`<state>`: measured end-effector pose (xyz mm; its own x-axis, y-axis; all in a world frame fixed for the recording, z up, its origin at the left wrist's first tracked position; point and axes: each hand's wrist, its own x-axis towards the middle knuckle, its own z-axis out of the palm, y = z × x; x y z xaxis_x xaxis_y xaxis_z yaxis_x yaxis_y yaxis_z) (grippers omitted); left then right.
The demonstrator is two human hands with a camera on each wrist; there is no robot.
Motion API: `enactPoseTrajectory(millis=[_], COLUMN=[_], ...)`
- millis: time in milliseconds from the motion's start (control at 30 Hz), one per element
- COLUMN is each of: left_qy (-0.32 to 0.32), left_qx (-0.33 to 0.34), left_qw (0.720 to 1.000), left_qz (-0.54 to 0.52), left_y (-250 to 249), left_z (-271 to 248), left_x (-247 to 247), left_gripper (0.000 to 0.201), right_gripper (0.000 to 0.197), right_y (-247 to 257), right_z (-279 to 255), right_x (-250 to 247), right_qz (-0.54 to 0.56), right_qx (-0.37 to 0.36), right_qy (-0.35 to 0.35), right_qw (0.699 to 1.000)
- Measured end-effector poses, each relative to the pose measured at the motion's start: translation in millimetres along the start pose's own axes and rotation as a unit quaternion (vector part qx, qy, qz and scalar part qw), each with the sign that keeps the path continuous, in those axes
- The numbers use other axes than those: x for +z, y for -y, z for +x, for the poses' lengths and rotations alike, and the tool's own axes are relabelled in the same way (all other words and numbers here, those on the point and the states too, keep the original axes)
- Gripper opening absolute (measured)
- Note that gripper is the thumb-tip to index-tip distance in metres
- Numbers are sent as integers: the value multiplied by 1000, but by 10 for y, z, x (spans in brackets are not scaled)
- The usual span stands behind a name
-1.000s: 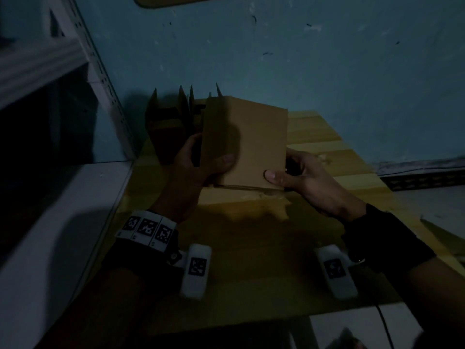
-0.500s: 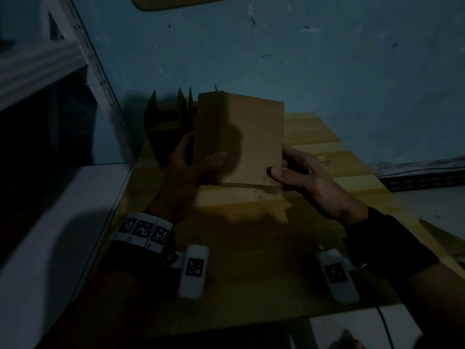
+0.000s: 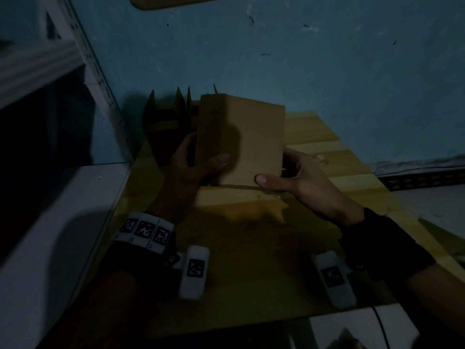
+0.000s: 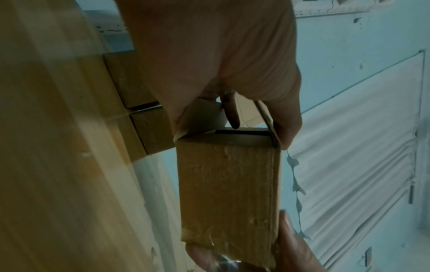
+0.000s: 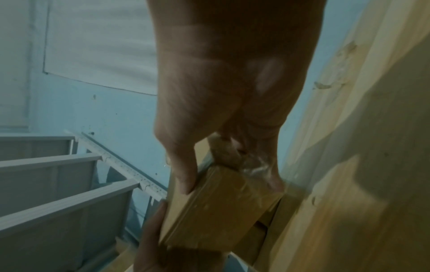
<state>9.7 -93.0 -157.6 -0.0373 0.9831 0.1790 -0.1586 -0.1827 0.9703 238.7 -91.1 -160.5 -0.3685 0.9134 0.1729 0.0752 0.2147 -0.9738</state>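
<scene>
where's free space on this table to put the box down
Bare wood shows on the wooden table to the right of the cardboard box, between the right hand and the blue wall. The near stretch between the two forearms is bare too. The back-left corner is crowded: open cardboard boxes stand behind the left hand.

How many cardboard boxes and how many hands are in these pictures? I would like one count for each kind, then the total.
Held box: 1, gripped by both hands
Boxes behind it on the table: 2 visible; the dark may hide more
Hands: 2, the left hand and the right hand
Total: 5
</scene>
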Motion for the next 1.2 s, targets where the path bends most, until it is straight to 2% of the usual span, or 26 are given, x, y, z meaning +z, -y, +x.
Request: enactPoseTrajectory(millis=[167, 333, 500, 667, 733, 833, 900, 1000, 1200], left_qy=[17, 12, 19, 22, 19, 19, 19, 21, 20], left_qx=[11, 11, 9, 7, 4, 2, -1, -1, 1], left_qw=[1000, 1000, 1000, 999, 999, 998, 997, 998, 999], left_qz=[6, -7, -19, -32, -41, -66, -69, -62, -33], left_y=[-29, -18, 6, 4, 7, 6, 22, 45, 66], left_z=[-9, 1, 6, 14, 20, 20, 31, 39, 44], left_x=[2, -25, -42, -72, -88, -83, -87, -93, -32], left_gripper=[66, 73, 63, 74, 87, 98, 95, 83, 83], right_gripper=[58, 62, 64, 74, 76, 79, 86, 83, 79], right_y=[4, -13, -12, 33, 53, 75, 96, 123, 76], right_z=[-22, -19, -28, -54, -61, -63, -66, -81, -58], right_x=[-79, -115, -140, -144, -150, -150, -131, -82, 44], right_qz=[3, -2, -16, 35, 52, 73, 54, 17, -50], right_qx=[-10, -19, -17, -19, -19, -6, 3, -4, -7], right_qy=[33, 59, 78, 101, 107, 93, 70, 53, -9], right_qw=[999, 998, 997, 994, 993, 993, 996, 998, 999])
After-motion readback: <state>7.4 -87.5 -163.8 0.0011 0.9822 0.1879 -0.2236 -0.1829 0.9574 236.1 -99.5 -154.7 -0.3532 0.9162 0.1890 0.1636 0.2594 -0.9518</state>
